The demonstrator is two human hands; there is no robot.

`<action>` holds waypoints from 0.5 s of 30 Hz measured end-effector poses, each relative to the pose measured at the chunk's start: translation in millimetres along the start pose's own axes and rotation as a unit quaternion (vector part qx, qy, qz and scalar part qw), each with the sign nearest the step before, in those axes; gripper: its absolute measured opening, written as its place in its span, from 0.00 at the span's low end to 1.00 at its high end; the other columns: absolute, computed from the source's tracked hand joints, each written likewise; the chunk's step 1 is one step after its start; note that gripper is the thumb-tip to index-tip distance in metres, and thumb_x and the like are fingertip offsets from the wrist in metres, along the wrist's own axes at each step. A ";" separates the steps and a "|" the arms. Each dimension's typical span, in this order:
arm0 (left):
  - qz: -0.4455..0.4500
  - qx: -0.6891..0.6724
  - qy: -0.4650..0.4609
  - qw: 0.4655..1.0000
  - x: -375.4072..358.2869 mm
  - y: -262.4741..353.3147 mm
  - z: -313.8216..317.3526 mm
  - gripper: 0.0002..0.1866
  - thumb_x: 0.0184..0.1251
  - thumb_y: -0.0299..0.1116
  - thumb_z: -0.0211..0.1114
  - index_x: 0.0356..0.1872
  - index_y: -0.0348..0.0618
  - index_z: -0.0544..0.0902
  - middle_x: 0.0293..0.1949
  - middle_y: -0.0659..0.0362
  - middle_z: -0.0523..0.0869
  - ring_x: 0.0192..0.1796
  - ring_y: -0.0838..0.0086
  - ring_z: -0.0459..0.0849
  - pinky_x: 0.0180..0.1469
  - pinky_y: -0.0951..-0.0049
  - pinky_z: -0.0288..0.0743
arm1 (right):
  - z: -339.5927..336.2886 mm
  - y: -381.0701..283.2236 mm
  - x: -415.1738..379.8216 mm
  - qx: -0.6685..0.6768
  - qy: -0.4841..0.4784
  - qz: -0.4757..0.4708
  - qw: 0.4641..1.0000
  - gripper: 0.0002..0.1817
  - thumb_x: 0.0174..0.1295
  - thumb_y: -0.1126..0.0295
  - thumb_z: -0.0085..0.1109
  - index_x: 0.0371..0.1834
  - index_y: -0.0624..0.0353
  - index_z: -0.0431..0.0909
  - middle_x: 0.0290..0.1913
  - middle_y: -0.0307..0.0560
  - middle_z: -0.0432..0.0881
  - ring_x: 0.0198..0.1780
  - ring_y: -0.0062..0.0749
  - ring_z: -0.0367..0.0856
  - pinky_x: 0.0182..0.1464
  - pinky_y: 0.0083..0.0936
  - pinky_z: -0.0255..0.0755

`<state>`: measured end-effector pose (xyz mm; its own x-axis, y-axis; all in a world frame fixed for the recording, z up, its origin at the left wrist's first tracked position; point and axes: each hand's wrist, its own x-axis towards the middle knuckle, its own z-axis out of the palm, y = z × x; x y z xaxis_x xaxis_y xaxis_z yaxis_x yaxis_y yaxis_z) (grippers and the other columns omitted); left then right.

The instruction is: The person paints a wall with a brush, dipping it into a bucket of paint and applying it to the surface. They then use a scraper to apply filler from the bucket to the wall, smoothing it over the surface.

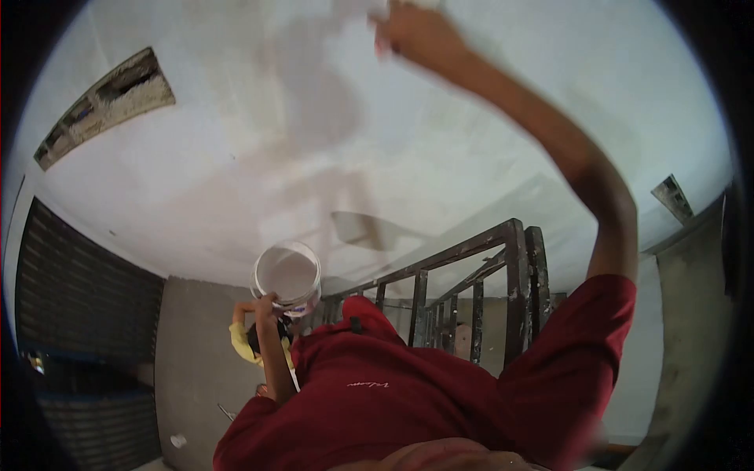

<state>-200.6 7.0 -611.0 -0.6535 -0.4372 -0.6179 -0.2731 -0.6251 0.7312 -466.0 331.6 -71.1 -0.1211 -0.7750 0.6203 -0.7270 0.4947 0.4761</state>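
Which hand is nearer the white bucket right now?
Left. The left hand grips the white bucket at its lower rim, holding it up. The right hand is raised far above it, against the white ceiling.

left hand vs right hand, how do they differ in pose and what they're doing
The left hand sits low near the chest, gripping a white bucket; the right hand is stretched high overhead at the ceiling. The left hand looks sharp, the right hand blurred. Both come from red sleeves.
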 end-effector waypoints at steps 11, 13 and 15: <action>0.024 0.026 0.095 0.995 -27.8 -0.1 4.7 0.15 0.50 0.21 0.61 0.40 0.22 0.75 0.37 0.40 0.82 0.35 0.49 0.86 0.36 0.51 0.86 | 162.7 -152.3 -139.5 0.143 -0.225 -0.101 0.958 0.12 0.53 0.65 0.64 0.23 0.62 0.76 0.26 0.56 0.75 0.28 0.41 0.79 0.28 0.33 0.73; 0.022 0.022 0.104 0.994 -29.2 0.1 0.3 0.15 0.51 0.22 0.61 0.41 0.22 0.75 0.37 0.40 0.82 0.36 0.49 0.86 0.35 0.50 0.86 | 179.9 -156.4 -151.9 0.192 -0.255 -0.081 0.944 0.10 0.51 0.67 0.66 0.26 0.61 0.76 0.28 0.57 0.74 0.28 0.44 0.79 0.27 0.35 0.73; 0.035 -0.002 0.081 0.996 -33.4 -1.6 -4.0 0.16 0.51 0.22 0.61 0.41 0.21 0.74 0.38 0.40 0.81 0.37 0.49 0.86 0.34 0.49 0.86 | 178.4 -146.9 -145.7 0.264 -0.225 -0.056 0.936 0.06 0.54 0.68 0.61 0.28 0.58 0.77 0.30 0.58 0.76 0.32 0.49 0.80 0.32 0.41 0.73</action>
<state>-175.6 20.0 -592.7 -0.5483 -0.5786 -0.6038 -0.2276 -0.5915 0.7735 -462.1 301.6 -342.6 -0.2108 -0.9562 0.2031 -0.9705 0.2296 0.0738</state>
